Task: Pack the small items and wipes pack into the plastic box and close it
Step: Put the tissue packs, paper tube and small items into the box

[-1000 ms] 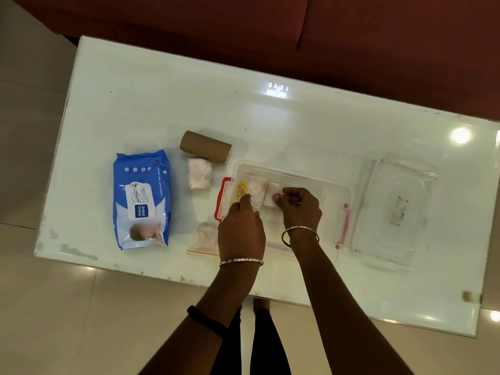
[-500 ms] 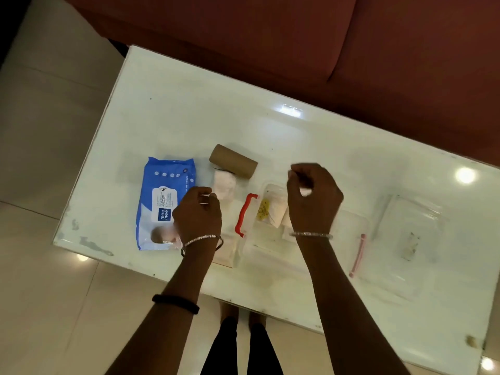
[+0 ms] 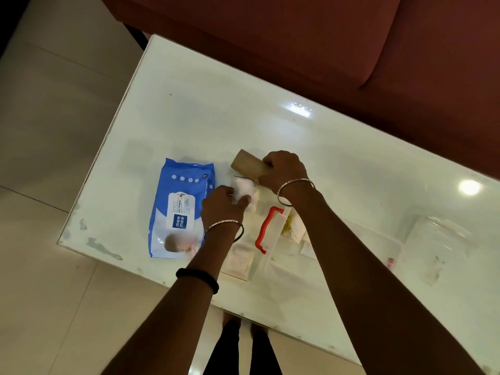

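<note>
A: Where's your right hand [image 3: 285,169]?
B: On the brown cardboard tube [image 3: 247,167], far side of the white glossy surface [image 3: 189,117]. Your fingers [image 3: 272,160] are wrapped over the tube's right end, closed on it. The tube lies on its side, tilted.

A: Left hand [image 3: 223,205]?
B: Just nearer to you than the tube, on the small clear-wrapped white cotton packet [image 3: 244,192]. Thumb and fingers pinch the packet's left and near edges, so closed on it. Can't tell if the packet is lifted or resting on the surface.

A: Wipes pack?
B: The blue plastic wet-wipes pack with a white label [image 3: 180,209] lies flat on the surface, left of your left hand, not in the box. Your left wrist crosses its right edge.

A: Box?
B: The clear plastic box with a red latch handle [image 3: 267,230] sits open under your right forearm, right of the cotton packet. Inside, something yellow [image 3: 287,226] and pale packets, blurred. A pink latch [image 3: 389,262] shows at its far-right end. The clear plastic lid [image 3: 438,239] lies apart, right of the box.

A: Anything else loose?
B: A flat pale sachet [image 3: 239,261] on the surface beside the box's left end, near the table's front edge, partly under your left forearm.
</note>
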